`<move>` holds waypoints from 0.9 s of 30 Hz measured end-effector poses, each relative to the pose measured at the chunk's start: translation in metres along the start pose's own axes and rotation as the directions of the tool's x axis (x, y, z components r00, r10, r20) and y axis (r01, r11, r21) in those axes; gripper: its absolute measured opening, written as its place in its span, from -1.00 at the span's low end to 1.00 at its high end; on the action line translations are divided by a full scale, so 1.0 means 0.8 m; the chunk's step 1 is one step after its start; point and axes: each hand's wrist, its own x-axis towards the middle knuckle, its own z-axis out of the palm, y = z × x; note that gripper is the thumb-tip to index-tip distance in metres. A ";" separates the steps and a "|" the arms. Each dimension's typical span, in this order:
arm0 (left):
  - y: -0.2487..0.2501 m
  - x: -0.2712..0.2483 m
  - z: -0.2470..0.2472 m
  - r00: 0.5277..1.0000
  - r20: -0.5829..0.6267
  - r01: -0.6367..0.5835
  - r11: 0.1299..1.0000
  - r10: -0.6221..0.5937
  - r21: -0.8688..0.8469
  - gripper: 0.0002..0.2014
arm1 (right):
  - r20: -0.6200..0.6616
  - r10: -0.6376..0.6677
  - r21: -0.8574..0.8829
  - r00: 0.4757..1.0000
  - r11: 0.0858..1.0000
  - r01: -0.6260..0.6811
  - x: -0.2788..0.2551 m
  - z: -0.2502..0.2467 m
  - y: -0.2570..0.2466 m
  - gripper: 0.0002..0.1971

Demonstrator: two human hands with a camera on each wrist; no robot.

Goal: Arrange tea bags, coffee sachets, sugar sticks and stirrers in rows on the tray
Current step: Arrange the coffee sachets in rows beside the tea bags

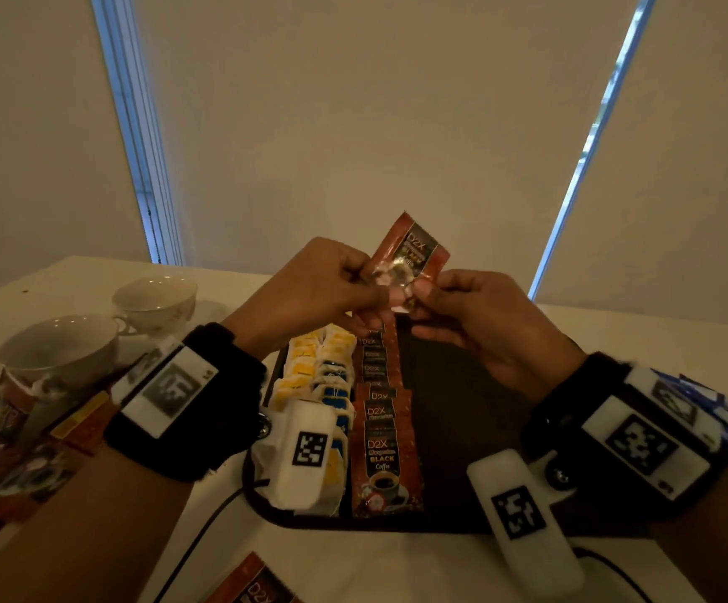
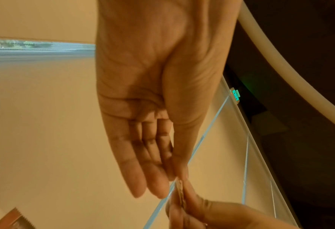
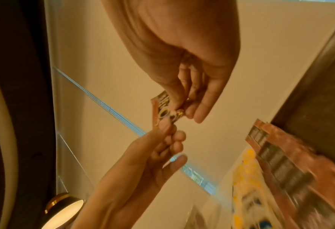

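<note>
We hold one red-brown foil coffee sachet [image 1: 410, 254] above the far end of the dark rectangular tray [image 1: 458, 428], our left hand [image 1: 310, 289] and right hand [image 1: 475, 324] each with grip pinched on its lower edge. On the tray's left side lie a row of yellow-tagged tea bags [image 1: 323, 372] and, beside it, a row of matching coffee sachets [image 1: 384, 428].

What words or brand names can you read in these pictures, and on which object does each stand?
"D2X": red-brown foil coffee sachet pinched by both hands.
"D2X", "BLACK", "Coffee": nearest sachet in the red-brown row on the dark tray.
"D2X": loose sachet at the bottom edge.
Green wall sign, yellow tea-bag tags: unreadable.
</note>
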 end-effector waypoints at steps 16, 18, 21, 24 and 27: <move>0.028 -0.022 -0.087 0.935 -0.353 -0.067 0.993 0.031 -0.092 -0.53 | -0.292 0.363 -0.609 0.885 0.643 -0.464 0.159 -0.053 0.048 -0.88; 0.025 -0.021 -0.091 0.932 -0.362 -0.050 0.995 0.017 -0.082 -0.54 | -0.305 0.385 -0.621 0.871 0.614 -0.488 0.168 -0.054 0.051 -0.86; 0.019 -0.017 -0.093 0.929 -0.371 -0.025 0.997 -0.004 -0.072 -0.58 | -0.320 0.397 -0.624 0.860 0.595 -0.507 0.181 -0.053 0.057 -0.83; 0.013 -0.013 -0.093 0.924 -0.382 -0.008 0.997 -0.022 -0.076 -0.64 | -0.314 0.399 -0.643 0.861 0.578 -0.502 0.192 -0.051 0.064 -0.81; 0.011 -0.012 -0.095 0.924 -0.381 0.010 0.998 -0.034 -0.063 -0.63 | -0.291 0.377 -0.667 0.879 0.579 -0.469 0.198 -0.049 0.068 -0.86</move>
